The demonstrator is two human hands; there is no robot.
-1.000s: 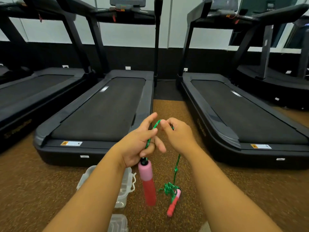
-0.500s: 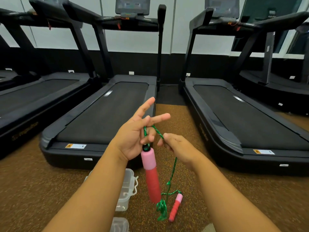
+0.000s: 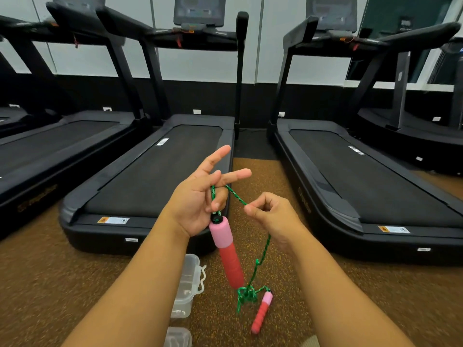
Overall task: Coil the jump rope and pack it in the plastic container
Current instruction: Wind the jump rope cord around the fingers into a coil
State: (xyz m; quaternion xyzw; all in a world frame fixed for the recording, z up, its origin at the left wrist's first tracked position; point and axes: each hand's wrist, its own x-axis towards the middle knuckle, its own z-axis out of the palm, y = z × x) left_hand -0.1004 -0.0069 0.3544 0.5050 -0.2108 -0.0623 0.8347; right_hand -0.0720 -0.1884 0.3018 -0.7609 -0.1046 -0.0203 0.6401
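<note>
- Two hands work the jump rope [image 3: 261,249] at chest height. The left hand [image 3: 200,199] has index and middle fingers extended, with the green cord looped over a finger and a lower finger curled against it, just above the near handle [image 3: 226,251], which hangs below the palm.
- Right hand [image 3: 271,215]: fingers curled, thumb and forefinger pinching the cord just beside the left hand.
- Remaining cord drops to a tangle on the floor [image 3: 50,284], touching the far handle [image 3: 261,313] lying there.
- Plastic container [image 3: 186,286]: on the floor below the left forearm, open as far as can be judged; a lid [image 3: 176,338] lies nearer the body.
- Risk: the floor tangle may tighten into a knot as cord is drawn up.
- Risk: the single loop may slip off the extended finger if tension is lost, and the hanging handle would swing.
- Surroundings: treadmills [image 3: 160,176] stand ahead; none obstructs the container.
</note>
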